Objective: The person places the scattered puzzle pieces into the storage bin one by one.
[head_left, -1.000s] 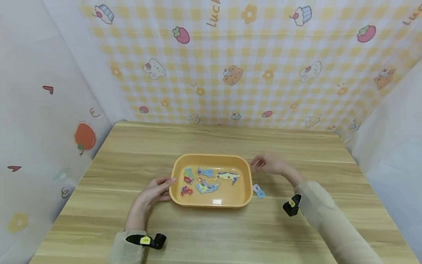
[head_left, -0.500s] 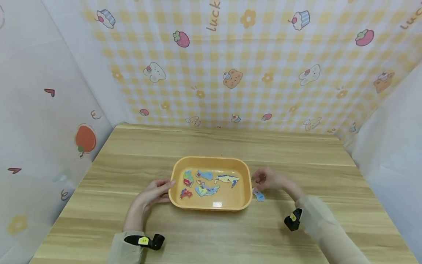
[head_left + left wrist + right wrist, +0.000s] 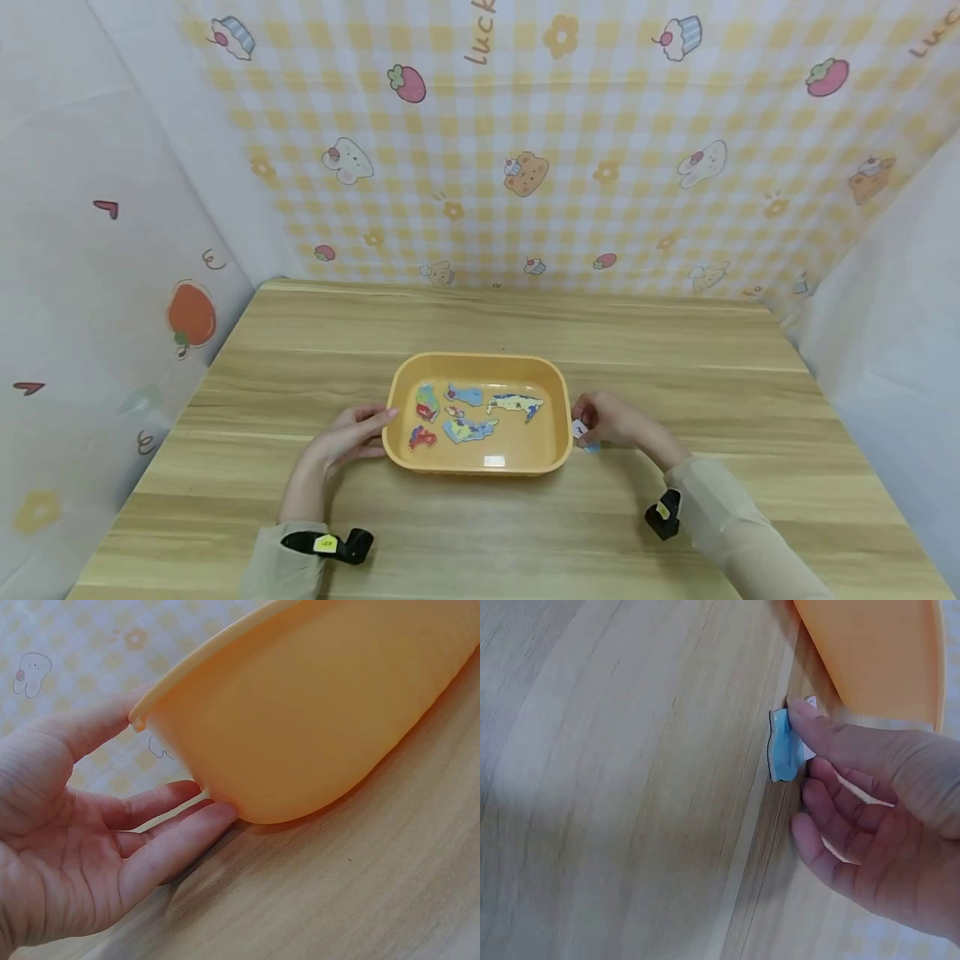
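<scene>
A yellow-orange plastic tray (image 3: 517, 454) stands on the table, with several colourful map-like puzzle pieces (image 3: 469, 429) lying flat inside. My left hand (image 3: 348, 437) grips its left end. In the left wrist view the thumb lies over the tray rim (image 3: 217, 643) and the fingertips touch the outer wall low down. Just outside the right end, my right hand (image 3: 609, 419) pinches a small blue and white puzzle piece (image 3: 783, 748) between thumb and fingers. The thumb covers part of that piece, and its other fingers are loosely curled beside it.
The wooden table (image 3: 480, 533) extends around the tray on all sides. Behind it hangs a yellow checked cloth (image 3: 570, 217) with printed animals and fruit. White cloths hang at the left (image 3: 90, 333) and right (image 3: 892, 358).
My right hand has come down toward me beside the tray and taken hold of the blue and white puzzle piece. The left hand keeps its grip on the tray.
</scene>
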Demonstrator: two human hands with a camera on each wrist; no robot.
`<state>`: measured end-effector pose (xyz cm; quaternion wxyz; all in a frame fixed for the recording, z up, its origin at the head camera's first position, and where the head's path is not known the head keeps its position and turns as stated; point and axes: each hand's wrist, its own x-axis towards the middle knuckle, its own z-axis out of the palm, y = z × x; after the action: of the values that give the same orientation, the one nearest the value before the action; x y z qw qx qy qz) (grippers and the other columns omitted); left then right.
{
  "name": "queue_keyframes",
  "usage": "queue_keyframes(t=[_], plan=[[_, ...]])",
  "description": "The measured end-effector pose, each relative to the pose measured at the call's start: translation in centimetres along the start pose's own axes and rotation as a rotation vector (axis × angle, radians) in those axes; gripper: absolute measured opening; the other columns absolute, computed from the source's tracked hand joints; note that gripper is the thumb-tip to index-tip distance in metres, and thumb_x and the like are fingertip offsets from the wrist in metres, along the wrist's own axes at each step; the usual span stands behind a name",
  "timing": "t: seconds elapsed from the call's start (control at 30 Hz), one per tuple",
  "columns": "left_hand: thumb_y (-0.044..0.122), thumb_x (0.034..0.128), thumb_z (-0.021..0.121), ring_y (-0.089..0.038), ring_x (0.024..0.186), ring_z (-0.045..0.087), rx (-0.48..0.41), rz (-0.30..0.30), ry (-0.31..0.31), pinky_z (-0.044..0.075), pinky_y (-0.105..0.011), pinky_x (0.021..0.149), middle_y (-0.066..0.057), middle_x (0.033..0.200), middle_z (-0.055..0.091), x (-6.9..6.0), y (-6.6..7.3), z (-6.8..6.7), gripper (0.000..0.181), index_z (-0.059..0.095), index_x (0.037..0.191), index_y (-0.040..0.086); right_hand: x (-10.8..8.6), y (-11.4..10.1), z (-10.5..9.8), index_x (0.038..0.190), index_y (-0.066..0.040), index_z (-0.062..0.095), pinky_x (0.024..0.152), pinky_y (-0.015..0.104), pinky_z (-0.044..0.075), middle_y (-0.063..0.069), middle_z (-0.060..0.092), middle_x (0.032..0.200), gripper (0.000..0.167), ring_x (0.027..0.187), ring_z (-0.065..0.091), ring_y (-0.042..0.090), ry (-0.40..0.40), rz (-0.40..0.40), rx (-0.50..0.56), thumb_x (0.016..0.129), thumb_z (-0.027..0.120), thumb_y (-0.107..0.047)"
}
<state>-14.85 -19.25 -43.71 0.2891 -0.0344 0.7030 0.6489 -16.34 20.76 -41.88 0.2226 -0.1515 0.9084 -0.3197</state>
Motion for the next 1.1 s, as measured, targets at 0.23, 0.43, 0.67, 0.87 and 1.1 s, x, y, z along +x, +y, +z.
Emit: queue_keyframes(t=[0.23,0.43,0.67,0.87,1.1], plan=[[0.035,0.0910,0.054,-0.014,0.094,0.061,0.006,0.000,0.004,0.055,-0.032,0.082,-0.026,0.123,0.051,-0.1,0.1,0.0,0.069,0.029,0.133,-0.013,0.1,0.0,0.0,0.089,0.004,0.057,0.060,0.021,0.041,0.005,0.052,0.076,0.024,0.072,0.046,0.014,-0.017,0.033,0.055,0.071,0.073,0.002],[0.035,0.0907,0.054,-0.014,0.093,0.062,0.000,0.002,-0.003,0.055,-0.031,0.081,-0.025,0.122,0.052,0.0,0.2,-0.1,0.069,0.029,0.133,-0.013,0.0,0.3,-0.9,0.090,0.006,0.057,0.060,0.021,0.043,0.008,0.056,0.079,0.015,0.073,0.049,0.013,-0.022,-0.001,0.105,0.080,0.065,-0.001],[0.036,0.0905,0.054,-0.014,0.093,0.062,0.006,-0.001,0.008,0.055,-0.031,0.081,-0.025,0.122,0.053,0.0,0.1,-0.1,0.069,0.030,0.133,-0.013,0.0,0.0,-2.7,0.094,0.007,0.056,0.060,0.028,0.052,0.009,0.057,0.081,0.017,0.072,0.052,0.013,-0.015,0.011,0.112,0.084,0.062,-0.007],[0.037,0.0893,0.056,-0.013,0.091,0.061,-0.002,-0.011,0.029,0.055,-0.031,0.080,-0.023,0.120,0.054,0.0,0.0,0.1,0.070,0.032,0.132,-0.013,-0.2,-1.0,-4.4,0.098,0.009,0.054,0.060,0.036,0.055,0.013,0.058,0.081,0.022,0.068,0.056,0.015,0.058,-0.022,0.133,0.089,0.057,-0.010],[0.035,0.0900,0.056,-0.012,0.091,0.061,-0.012,0.001,0.031,0.055,-0.030,0.080,-0.022,0.119,0.055,0.0,-0.1,0.1,0.067,0.033,0.132,-0.013,0.1,-2.7,-5.9,0.107,0.011,0.052,0.067,0.038,0.055,0.018,0.058,0.087,0.024,0.073,0.058,0.017,0.108,-0.052,0.121,0.090,0.054,-0.006]])
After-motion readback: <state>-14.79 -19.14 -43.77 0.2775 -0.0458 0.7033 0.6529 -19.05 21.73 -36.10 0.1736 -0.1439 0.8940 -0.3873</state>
